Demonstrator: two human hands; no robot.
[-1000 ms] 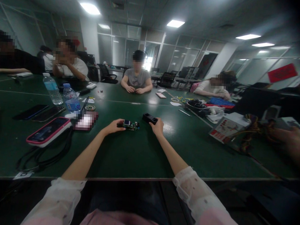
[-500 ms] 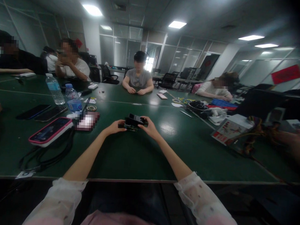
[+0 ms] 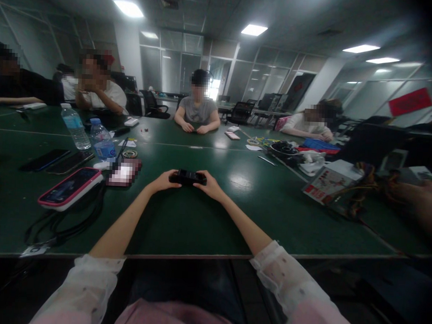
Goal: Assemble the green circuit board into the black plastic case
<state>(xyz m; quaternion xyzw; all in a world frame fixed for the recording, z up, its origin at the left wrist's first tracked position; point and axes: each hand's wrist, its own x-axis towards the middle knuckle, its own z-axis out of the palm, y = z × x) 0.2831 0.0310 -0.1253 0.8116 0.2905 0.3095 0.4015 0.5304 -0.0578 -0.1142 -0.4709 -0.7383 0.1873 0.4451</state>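
A small black boxy device (image 3: pixel 187 177) is held just over the green table, centred in front of me. Its upper face shows a darker glossy patch; finer detail is too small to make out. My left hand (image 3: pixel 166 180) is closed on its left end, fingers behind and thumb along the near side. The opposite end sits in my right hand (image 3: pixel 209 184), gripped the same way. No circuit board shows on the device from this angle.
Left of my hands are a pink-edged phone (image 3: pixel 70 188), dark phones (image 3: pixel 70 163), two water bottles (image 3: pixel 103 140) and a tape roll (image 3: pixel 129 154). Rightward are a metal box with cables (image 3: pixel 331 181) and a pen (image 3: pixel 267 161). A co-worker's hand (image 3: pixel 420 199) is at far right; others sit around the table (image 3: pixel 213 228).
The black upper part was tilted above a circuit board half a second ago. It now lies level, and the board is hidden. Both hands keep their hold.
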